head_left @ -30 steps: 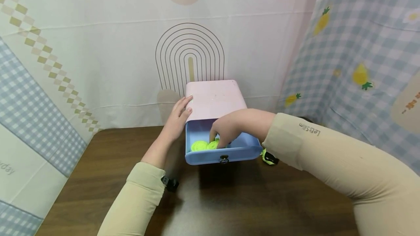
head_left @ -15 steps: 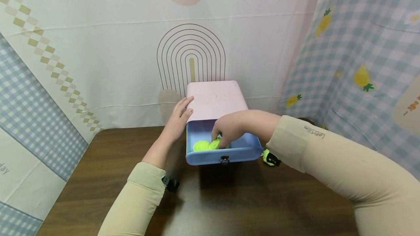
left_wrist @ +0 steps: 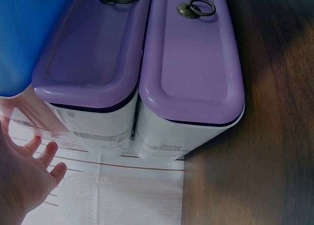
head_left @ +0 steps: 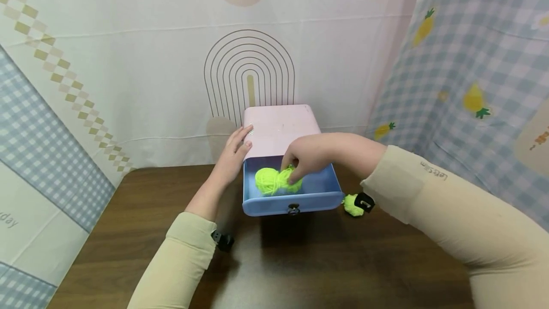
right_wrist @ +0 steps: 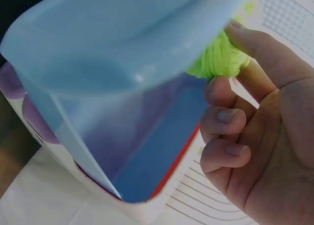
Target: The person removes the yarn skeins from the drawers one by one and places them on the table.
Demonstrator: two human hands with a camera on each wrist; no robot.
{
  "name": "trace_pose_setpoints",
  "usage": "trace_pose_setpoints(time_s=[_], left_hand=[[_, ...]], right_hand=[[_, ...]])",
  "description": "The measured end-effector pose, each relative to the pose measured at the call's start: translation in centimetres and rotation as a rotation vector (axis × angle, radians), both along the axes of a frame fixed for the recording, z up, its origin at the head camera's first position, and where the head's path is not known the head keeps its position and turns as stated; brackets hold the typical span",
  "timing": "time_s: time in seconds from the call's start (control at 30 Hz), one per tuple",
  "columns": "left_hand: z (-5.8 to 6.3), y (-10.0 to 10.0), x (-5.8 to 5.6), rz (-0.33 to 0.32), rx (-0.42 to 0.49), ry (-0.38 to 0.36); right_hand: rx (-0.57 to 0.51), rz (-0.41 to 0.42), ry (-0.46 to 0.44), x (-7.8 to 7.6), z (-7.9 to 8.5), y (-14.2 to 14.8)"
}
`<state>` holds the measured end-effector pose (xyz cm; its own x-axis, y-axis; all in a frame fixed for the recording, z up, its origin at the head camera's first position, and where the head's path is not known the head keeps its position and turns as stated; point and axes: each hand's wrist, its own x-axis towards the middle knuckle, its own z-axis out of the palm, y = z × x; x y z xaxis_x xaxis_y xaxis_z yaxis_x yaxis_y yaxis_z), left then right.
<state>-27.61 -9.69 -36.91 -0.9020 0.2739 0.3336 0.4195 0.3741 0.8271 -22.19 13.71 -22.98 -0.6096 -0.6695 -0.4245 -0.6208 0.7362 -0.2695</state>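
Observation:
A neon yellow-green skein of yarn [head_left: 267,181], narrowed in its middle, is over the pulled-out blue drawer [head_left: 317,201]. My right hand [head_left: 310,155] pinches its right end between thumb and fingers. In the right wrist view, the yarn [right_wrist: 221,60] shows between thumb and index finger, partly hidden behind the drawer front [right_wrist: 98,58]. My left hand [head_left: 231,159] rests with extended fingers against the left side of the pink-topped drawer box [head_left: 280,128]. The left wrist view shows that hand [left_wrist: 29,176] beside the box.
Two purple drawers [left_wrist: 194,58] with ring pulls are closed below the blue one. A second yellow-green bundle of yarn [head_left: 352,205] lies on the brown wooden table [head_left: 364,261], right of the box. A patterned cloth [head_left: 171,75] hangs close behind.
My right hand has risen a little and shifted right. The yarn has come up with it from behind the drawer front and shows more fully. My left hand has stayed in place.

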Motion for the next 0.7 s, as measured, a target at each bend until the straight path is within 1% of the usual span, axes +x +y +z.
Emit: trace_pose_setpoints(time_s=[0.13,0.33,0.5,0.53,0.7], left_hand=[[0.1,0.1,0.0,0.011,0.001,-0.005],[0.1,0.1,0.0,0.008,0.001,0.004],[0.0,0.1,-0.1,0.007,-0.002,0.009],[0.5,0.2,0.4,0.004,0.002,0.001],[0.6,0.2,0.6,-0.007,0.008,-0.007]], right_hand=[[-0.03,-0.02,0.009,0.1,0.7,0.8],[-0.051,-0.04,0.036,0.2,1.8,2.5],[-0.089,-0.087,0.04,0.4,2.6,4.4],[-0.099,-0.094,0.039,0.4,2.8,4.8],[-0.133,-0.143,0.048,0.8,3.5,7.0]])
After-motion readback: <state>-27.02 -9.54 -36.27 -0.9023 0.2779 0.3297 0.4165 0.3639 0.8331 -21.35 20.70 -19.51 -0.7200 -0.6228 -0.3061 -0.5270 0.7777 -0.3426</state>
